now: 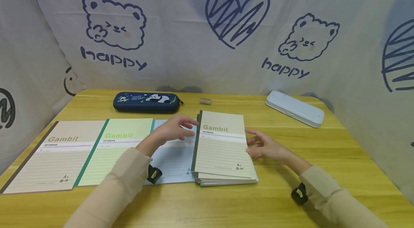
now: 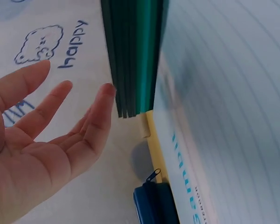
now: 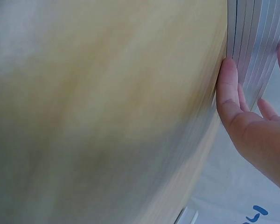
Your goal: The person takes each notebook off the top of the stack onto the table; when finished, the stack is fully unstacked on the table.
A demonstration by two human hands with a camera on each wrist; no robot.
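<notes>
A stack of several Gambit notebooks lies a little right of the table's middle, its cream top one slightly turned over the others. By its dark spine side hovers my left hand, fingers loosely bent and nothing in them; the left wrist view shows the stacked spines just past the fingertips. At the opposite side, my right hand touches the page edges with its fingertips, its fingers mostly straight. Under my left hand lies a blue notebook, and left of that a green one and a pinkish one in a row.
Toward the back of the wooden table stands a dark blue panda pencil case, with a small tan cylinder to its right. A white case lies at the back right. Printed cloth hangs behind the table.
</notes>
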